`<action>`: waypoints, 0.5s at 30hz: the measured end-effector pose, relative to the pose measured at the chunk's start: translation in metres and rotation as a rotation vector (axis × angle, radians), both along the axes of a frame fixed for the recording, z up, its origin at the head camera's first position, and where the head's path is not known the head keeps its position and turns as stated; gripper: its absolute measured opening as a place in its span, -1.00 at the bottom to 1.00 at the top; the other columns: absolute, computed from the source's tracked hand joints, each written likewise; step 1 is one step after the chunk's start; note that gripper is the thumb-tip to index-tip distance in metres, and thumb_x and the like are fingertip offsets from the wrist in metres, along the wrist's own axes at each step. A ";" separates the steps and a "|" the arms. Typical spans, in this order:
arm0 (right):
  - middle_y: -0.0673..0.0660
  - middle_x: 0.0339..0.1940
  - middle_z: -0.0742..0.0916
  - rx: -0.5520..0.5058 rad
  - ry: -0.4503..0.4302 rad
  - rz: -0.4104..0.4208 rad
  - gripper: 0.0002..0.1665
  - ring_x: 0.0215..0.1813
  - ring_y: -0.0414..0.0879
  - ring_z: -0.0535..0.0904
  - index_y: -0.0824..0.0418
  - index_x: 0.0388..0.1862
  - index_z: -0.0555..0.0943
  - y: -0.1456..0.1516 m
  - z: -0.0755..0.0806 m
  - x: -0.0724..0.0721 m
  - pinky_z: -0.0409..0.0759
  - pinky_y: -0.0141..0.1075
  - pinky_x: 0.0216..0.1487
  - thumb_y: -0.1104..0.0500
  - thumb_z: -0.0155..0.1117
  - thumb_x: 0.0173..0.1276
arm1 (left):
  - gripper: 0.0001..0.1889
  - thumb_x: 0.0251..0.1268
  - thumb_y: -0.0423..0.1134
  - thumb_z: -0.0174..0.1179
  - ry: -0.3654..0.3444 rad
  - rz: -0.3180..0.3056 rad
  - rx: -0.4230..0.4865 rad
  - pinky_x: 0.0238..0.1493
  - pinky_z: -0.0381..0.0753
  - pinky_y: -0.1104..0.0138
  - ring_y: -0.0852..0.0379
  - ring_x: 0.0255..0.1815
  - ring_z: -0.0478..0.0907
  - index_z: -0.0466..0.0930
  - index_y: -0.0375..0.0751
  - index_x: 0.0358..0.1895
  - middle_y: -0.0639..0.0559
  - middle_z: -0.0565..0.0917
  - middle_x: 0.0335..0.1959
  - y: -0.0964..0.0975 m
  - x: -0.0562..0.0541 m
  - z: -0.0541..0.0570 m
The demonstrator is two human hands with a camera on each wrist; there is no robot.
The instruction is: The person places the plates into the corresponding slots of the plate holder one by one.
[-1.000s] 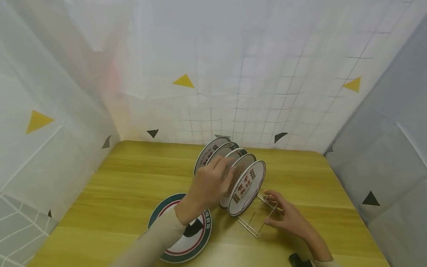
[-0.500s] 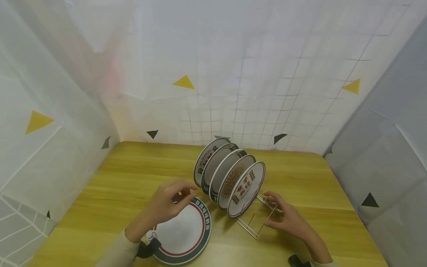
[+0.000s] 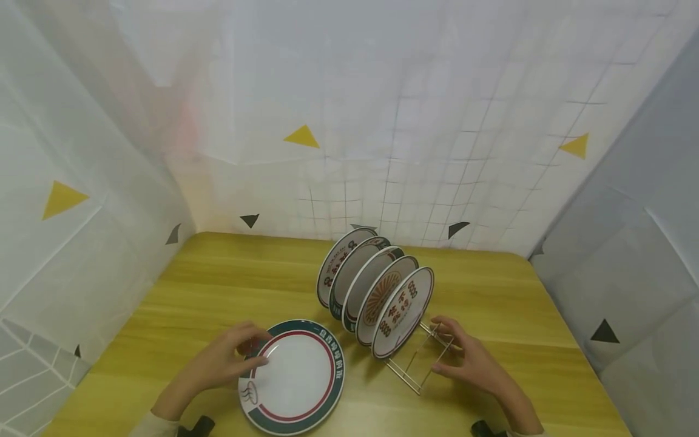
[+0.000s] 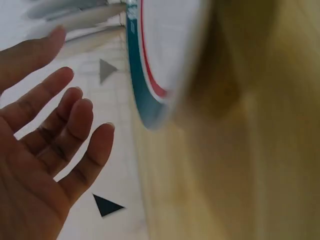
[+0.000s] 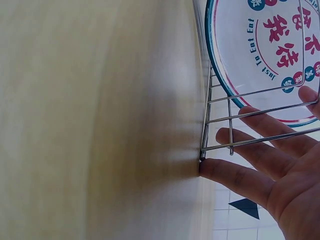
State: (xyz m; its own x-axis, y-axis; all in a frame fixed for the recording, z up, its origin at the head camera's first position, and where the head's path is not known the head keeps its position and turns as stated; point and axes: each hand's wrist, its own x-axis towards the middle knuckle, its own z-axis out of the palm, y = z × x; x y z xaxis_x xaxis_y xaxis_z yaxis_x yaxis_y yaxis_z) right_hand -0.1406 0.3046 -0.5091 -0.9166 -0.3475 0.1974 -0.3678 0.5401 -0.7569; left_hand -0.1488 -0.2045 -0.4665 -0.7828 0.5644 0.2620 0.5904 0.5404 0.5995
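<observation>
Above the left edge of a flat round plate (image 3: 297, 376), white with a green rim and red ring, is my left hand (image 3: 218, 358). Its fingers are loosely bent and hold nothing; the left wrist view shows a gap between the fingers (image 4: 82, 145) and the plate. My right hand (image 3: 464, 358) grips the near right end of a wire dish rack (image 3: 404, 376), thumb and fingers spread about its bars. In the right wrist view the fingers (image 5: 250, 175) touch the thin metal wires. Several plates stand on edge in the rack, the front plate (image 3: 404, 312) bearing red characters.
A wooden table (image 3: 218, 273) carries everything. White sheeting (image 3: 349, 91) with yellow and black triangles rises behind and on both sides. Dark wrist straps (image 3: 483, 428) show at the bottom edge.
My left hand has drawn back from the standing plates, down and left to the flat plate's left side. The right hand stays at the rack, and the plates stand as before.
</observation>
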 end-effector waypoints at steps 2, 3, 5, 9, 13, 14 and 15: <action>0.37 0.30 0.53 -0.002 -0.002 0.000 -0.05 0.22 0.38 0.52 -0.04 0.43 0.24 0.000 0.000 0.000 0.56 0.21 0.07 0.10 0.54 0.11 | -0.62 0.15 -0.17 0.41 -0.021 0.031 -0.009 -0.39 0.52 0.44 0.21 -0.38 0.43 0.61 -0.14 0.03 0.07 0.54 -0.32 -0.006 0.000 -0.006; 0.37 0.30 0.53 -0.001 0.000 0.000 -0.05 0.22 0.38 0.52 -0.04 0.43 0.24 0.000 -0.001 0.000 0.56 0.21 0.07 0.10 0.54 0.11 | -0.58 0.14 -0.18 0.42 -0.035 0.047 -0.017 -0.39 0.51 0.45 0.22 -0.37 0.42 0.59 -0.16 0.06 0.06 0.53 -0.30 -0.008 0.000 -0.008; 0.37 0.29 0.54 0.001 0.004 0.002 -0.05 0.21 0.39 0.52 -0.04 0.43 0.24 0.000 -0.001 0.000 0.56 0.21 0.07 0.10 0.54 0.11 | -0.49 0.11 -0.16 0.44 -0.071 0.083 -0.047 -0.37 0.50 0.45 0.24 -0.35 0.40 0.55 -0.19 0.14 0.06 0.51 -0.27 -0.013 -0.001 -0.014; 0.36 0.29 0.54 0.007 0.007 0.001 -0.05 0.21 0.38 0.53 -0.05 0.42 0.24 0.001 0.000 0.000 0.56 0.20 0.06 0.10 0.54 0.11 | -0.35 0.08 -0.09 0.46 -0.129 0.113 -0.069 -0.34 0.49 0.45 0.26 -0.30 0.38 0.46 -0.19 0.25 0.06 0.48 -0.23 -0.020 -0.002 -0.027; 0.34 0.29 0.54 0.008 0.006 0.003 -0.05 0.21 0.38 0.53 -0.06 0.42 0.25 0.001 0.000 0.000 0.56 0.20 0.07 0.10 0.55 0.11 | -0.30 0.06 -0.10 0.47 -0.153 0.105 -0.020 -0.35 0.50 0.45 0.26 -0.31 0.39 0.43 -0.23 0.28 0.03 0.46 -0.25 -0.022 -0.001 -0.037; 0.34 0.29 0.54 0.008 0.006 0.003 -0.05 0.21 0.38 0.53 -0.06 0.42 0.25 0.001 0.000 0.000 0.56 0.20 0.07 0.09 0.55 0.11 | -0.30 0.06 -0.10 0.47 -0.169 0.111 -0.015 -0.36 0.50 0.45 0.26 -0.33 0.39 0.43 -0.23 0.28 0.03 0.46 -0.26 -0.022 -0.001 -0.039; 0.34 0.29 0.54 0.007 0.006 0.004 -0.05 0.21 0.38 0.53 -0.06 0.42 0.25 0.001 -0.001 0.000 0.56 0.20 0.07 0.09 0.55 0.11 | -0.30 0.06 -0.10 0.47 -0.184 0.119 -0.016 -0.37 0.50 0.45 0.27 -0.34 0.39 0.42 -0.24 0.28 0.04 0.46 -0.27 -0.023 -0.001 -0.040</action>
